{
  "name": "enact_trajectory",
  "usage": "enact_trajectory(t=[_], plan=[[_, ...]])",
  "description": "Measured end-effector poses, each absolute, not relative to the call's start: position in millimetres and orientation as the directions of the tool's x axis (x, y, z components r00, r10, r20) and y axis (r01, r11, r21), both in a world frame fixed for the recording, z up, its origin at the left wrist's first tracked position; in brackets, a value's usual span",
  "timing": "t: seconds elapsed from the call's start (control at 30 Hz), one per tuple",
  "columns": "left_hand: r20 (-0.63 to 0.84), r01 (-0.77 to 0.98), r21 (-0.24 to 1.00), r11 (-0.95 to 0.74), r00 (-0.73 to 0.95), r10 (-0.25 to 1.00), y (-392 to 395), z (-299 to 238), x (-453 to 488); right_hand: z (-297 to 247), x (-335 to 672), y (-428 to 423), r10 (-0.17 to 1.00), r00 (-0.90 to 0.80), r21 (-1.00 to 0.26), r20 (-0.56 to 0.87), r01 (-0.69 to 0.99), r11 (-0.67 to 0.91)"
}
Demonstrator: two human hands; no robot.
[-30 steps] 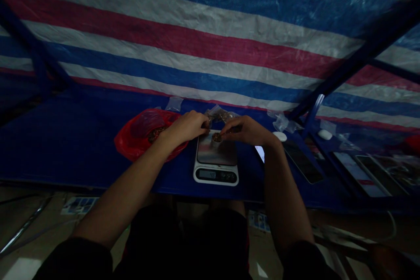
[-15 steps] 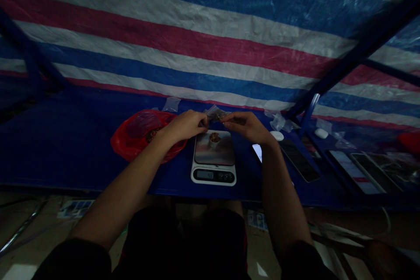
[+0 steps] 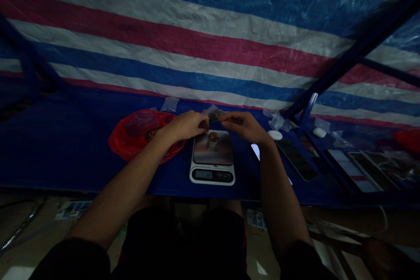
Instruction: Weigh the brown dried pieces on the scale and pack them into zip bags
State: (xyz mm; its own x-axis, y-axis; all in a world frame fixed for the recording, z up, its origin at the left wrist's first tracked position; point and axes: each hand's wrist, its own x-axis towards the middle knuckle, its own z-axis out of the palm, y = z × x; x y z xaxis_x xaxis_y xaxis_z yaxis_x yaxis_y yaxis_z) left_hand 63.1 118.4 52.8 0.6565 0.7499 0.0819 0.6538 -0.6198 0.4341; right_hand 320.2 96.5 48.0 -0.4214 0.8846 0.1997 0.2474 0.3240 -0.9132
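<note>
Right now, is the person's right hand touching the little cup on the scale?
Apart. The head view shows the right hand up and to the side of the cup, with the bare top of the scale visible between them.

My left hand [image 3: 187, 125] and right hand [image 3: 243, 126] pinch a small clear plastic bag [image 3: 214, 113] of brown bits. Just below them, a small cup [image 3: 213, 138] of the bits stands upright on a digital scale [image 3: 212, 175].

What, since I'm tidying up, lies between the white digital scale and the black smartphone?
In the head view, a second phone with a lit screen lies there, partly hidden by the person's right forearm.
</note>
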Motion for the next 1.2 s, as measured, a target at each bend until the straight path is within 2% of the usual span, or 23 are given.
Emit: enact_trajectory(t=[0.2,0.37,0.47,0.83,1.0,1.2], plan=[[0.118,0.631,0.453,-0.629,0.657,0.744,120,49,63,48,321,96,0.888,-0.417,-0.913,0.191,0.256,0.317],[0.235,0.483,0.669,-0.566,0.584,0.777,109,60,62,48,321,96,0.891,-0.402,-0.919,0.210,0.229,0.320],[0.248,0.415,0.722,-0.554,0.592,0.767,96,74,64,49,322,96,0.888,-0.411,-0.915,0.209,0.238,0.325],[0.102,0.550,0.598,-0.583,0.669,0.736,87,85,71,50,327,92,0.783,-0.622,-0.853,0.005,0.405,0.328],[0.153,0.586,0.438,-0.682,0.699,0.699,89,85,68,49,326,93,0.770,-0.637,-0.841,-0.032,0.434,0.323],[0.215,0.568,0.449,-0.690,0.680,0.701,87,85,65,48,324,93,0.793,-0.609,-0.819,-0.024,0.467,0.334]])
